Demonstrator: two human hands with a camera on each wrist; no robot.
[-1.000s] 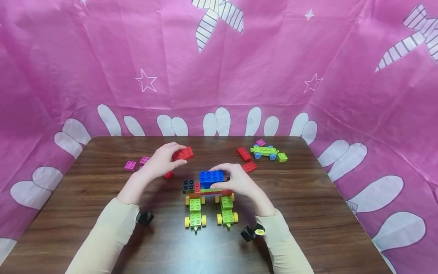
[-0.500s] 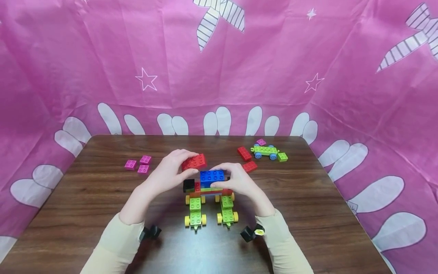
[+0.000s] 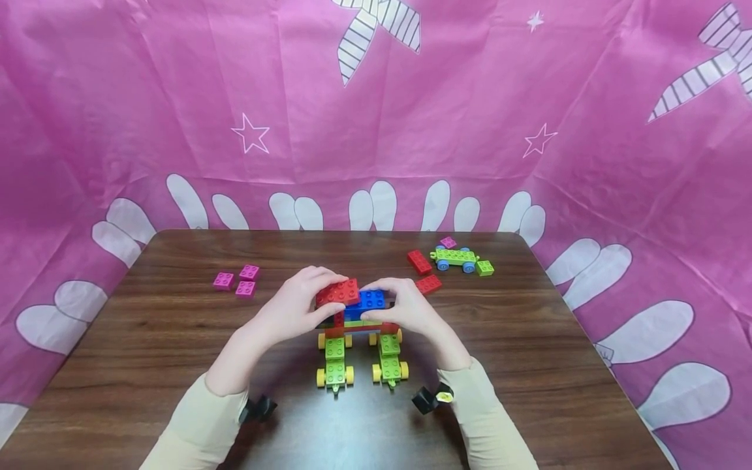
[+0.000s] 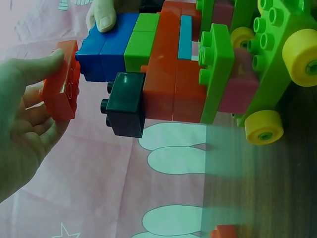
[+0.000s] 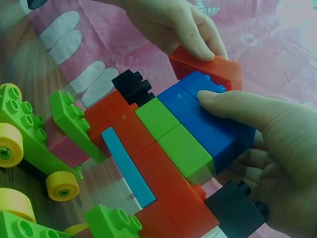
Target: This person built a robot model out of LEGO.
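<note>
My left hand [image 3: 294,305] grips a red brick [image 3: 346,291] by its long sides, fingers behind and thumb in front. The red brick hovers at the left end of the stacked blue bricks [image 3: 373,299], close to their studs; whether it touches cannot be told. On the right, my right hand [image 3: 411,312] pinches the blue bricks between thumb and fingers. Beneath them are lime green bricks [image 5: 158,118], then a red layer [image 5: 171,183] with black bricks [image 4: 126,106] at its ends. This build stands on two lime wheeled bases [image 3: 335,372] with yellow wheels.
Several magenta bricks [image 3: 246,288] lie to the left on the brown table [image 3: 147,339]. Back right are two red bricks [image 3: 420,262], a lime car base [image 3: 455,256] with blue wheels, a small lime brick [image 3: 484,267] and another magenta brick [image 3: 448,242].
My left hand has carried the red brick rightward and toward me, from behind left of the build to over the blue bricks' left end. The right hand has kept its hold in place.
</note>
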